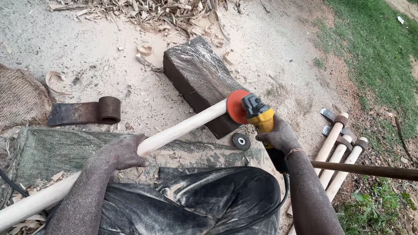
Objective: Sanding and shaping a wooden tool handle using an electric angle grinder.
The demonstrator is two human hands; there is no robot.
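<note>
We see the left hand (pixel 124 153) closed around a long pale wooden handle (pixel 181 128), gripping it near mid-length, while the right hand (pixel 280 136) is wrapped around the body of a yellow angle grinder (pixel 256 114). The handle runs from the lower left, across the lap, up to the dark wooden block (pixel 200 80), where its far end rests; the grinder's orange disc (pixel 237 106) meets that end, just beyond the right hand and well ahead of the left. We count one handle in hand, one grinder, one block, one loose grey disc (pixel 241 141) on the sand below the grinder, and one rusty metal blade with a socket (pixel 85 112) to the left. To the right lie what appear to be three finished handles with metal ferrules (pixel 337 146), partly hidden by the right forearm. Wood shavings (pixel 155 8) are heaped beyond the block.
</note>
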